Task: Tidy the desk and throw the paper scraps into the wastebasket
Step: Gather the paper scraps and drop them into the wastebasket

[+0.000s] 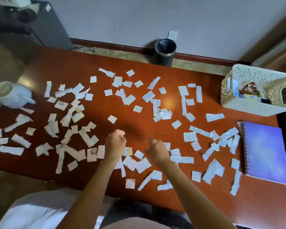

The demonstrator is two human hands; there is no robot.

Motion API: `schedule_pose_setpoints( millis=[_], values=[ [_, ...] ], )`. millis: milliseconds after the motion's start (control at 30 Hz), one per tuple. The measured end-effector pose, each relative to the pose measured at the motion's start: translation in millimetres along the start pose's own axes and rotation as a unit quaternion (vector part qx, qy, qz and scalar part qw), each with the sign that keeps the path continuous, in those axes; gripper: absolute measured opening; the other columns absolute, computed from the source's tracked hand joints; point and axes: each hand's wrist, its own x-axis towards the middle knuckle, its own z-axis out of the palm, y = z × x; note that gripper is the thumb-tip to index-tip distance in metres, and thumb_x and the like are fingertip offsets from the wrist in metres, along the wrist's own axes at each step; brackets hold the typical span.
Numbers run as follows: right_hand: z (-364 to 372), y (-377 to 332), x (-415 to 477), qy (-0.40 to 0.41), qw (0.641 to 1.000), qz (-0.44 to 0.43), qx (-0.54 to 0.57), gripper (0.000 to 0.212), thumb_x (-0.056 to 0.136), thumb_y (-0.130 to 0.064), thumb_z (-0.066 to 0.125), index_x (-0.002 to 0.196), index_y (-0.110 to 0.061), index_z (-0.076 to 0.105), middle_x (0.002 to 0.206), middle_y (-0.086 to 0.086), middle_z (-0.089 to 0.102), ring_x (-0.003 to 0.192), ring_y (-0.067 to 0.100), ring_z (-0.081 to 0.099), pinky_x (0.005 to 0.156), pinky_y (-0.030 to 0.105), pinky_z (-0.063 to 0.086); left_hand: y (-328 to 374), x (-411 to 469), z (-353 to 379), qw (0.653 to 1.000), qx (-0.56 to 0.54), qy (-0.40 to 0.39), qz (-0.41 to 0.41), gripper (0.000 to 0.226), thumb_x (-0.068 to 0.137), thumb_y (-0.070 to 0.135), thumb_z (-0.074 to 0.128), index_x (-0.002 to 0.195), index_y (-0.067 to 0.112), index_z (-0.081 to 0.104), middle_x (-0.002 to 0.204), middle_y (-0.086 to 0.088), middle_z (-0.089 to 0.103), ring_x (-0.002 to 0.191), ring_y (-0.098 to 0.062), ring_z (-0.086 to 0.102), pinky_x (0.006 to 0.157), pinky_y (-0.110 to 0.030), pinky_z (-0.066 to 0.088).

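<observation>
Across the red-brown desk [92, 63] lie paper scraps [149, 96] — wastebasket [165, 52] beyond, by the wall.

Two bare forearms reaching forward, left hand [115, 142] curled into a loose fist, right hand [157, 150] blurred, fingers bent downward

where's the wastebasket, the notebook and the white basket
wastebasket [165, 54]: head view, on its dark outer wall
notebook [266, 152]: head view, middle of the purple cover
white basket [248, 107]: head view, on its near lattice wall

Desk [92, 60] — glossy wood; scraps [149, 96] — torn matt paper.
</observation>
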Motion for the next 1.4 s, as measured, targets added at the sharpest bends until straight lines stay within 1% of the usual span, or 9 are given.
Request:
schedule_pose_setpoints(
  millis=[200,467,567,733,900,1033,1167,1333,1400],
  values=[
    [37,-32,4,-0.039,0.999,0.003,-0.030,0.055,0.085,-0.032,0.066,0.134,-0.017,0.045,0.142,0.008,0.040,0.116,0.028,0.057,0.090,0.028,0.053,-66,13,-14,0.992,0.118,0.042,-0.002,0.044,0.088,0.021,0.064,0.127,0.006,0.053,0.131,-0.014,0.051,0.118,-0.026,0.052,0.092,-0.031,0.049],
    [78,-86,34,-0.082,0.990,-0.035,-0.106,0.079,0.089,-0.034,0.061,0.151,-0.018,0.015,0.159,0.010,0.008,0.144,0.035,0.024,0.107,0.039,0.044,-117,27,-55,0.985,0.096,0.125,-0.075,0.060,0.083,0.027,0.069,0.135,0.008,0.044,0.139,-0.016,0.044,0.128,-0.030,0.047,0.097,-0.034,0.047],
    [86,-100,45,-0.051,0.991,0.004,-0.120,0.085,0.083,-0.037,0.067,0.148,-0.014,0.017,0.155,0.012,0.015,0.142,0.032,0.024,0.114,0.041,0.034,-129,34,-54,0.988,0.093,0.081,-0.094,0.074,0.081,0.037,0.070,0.141,0.010,0.036,0.144,-0.015,0.037,0.133,-0.030,0.041,0.102,-0.036,0.044],
    [93,-99,49,0.012,0.990,0.064,-0.124,0.087,0.080,-0.045,0.069,0.144,-0.010,0.021,0.147,0.013,0.023,0.135,0.029,0.029,0.113,0.037,0.031,-134,37,-31,0.994,0.075,0.070,-0.045,0.070,0.078,0.041,0.071,0.134,0.010,0.042,0.142,-0.013,0.038,0.129,-0.026,0.042,0.100,-0.034,0.048],
    [99,-103,54,0.028,0.990,0.083,-0.108,0.056,0.078,-0.038,0.073,0.121,-0.009,0.050,0.137,0.011,0.036,0.122,0.026,0.038,0.107,0.035,0.038,-133,40,-21,0.990,0.134,0.052,0.002,0.056,0.080,0.036,0.070,0.126,0.011,0.049,0.138,-0.008,0.043,0.123,-0.022,0.044,0.098,-0.032,0.049],
    [100,-103,56,0.031,0.994,0.078,-0.073,0.045,0.083,-0.027,0.070,0.120,-0.009,0.052,0.133,0.008,0.045,0.118,0.025,0.045,0.106,0.035,0.040,-134,44,-24,0.989,0.144,0.025,0.032,0.042,0.087,0.036,0.063,0.119,0.010,0.056,0.132,-0.007,0.050,0.118,-0.020,0.049,0.095,-0.028,0.047],
    [91,-106,55,0.018,0.996,0.089,0.021,0.038,0.091,-0.011,0.059,0.126,-0.009,0.046,0.117,0.009,0.059,0.085,0.018,0.055,0.075,0.021,0.050,-130,44,-30,0.998,0.057,0.009,0.023,0.029,0.088,0.026,0.063,0.111,0.009,0.059,0.119,-0.006,0.061,0.106,-0.020,0.060,0.085,-0.022,0.049],
    [68,-105,57,0.059,0.987,0.098,0.112,0.034,0.090,-0.004,0.059,0.123,-0.005,0.054,0.122,0.014,0.059,0.105,0.027,0.060,0.075,0.019,0.048,-123,45,-53,0.995,-0.080,0.064,0.008,0.032,0.086,0.022,0.066,0.109,0.000,0.063,0.109,-0.013,0.067,0.087,-0.014,0.059,0.061,-0.006,0.037],
    [62,-105,58,0.069,0.981,0.107,0.147,0.036,0.087,-0.002,0.062,0.123,-0.004,0.055,0.123,0.015,0.058,0.109,0.028,0.059,0.077,0.022,0.050,-127,45,-59,0.988,-0.123,0.085,-0.030,0.035,0.085,0.022,0.066,0.111,-0.001,0.061,0.110,-0.015,0.066,0.089,-0.015,0.057,0.064,-0.010,0.042]
  ],
)
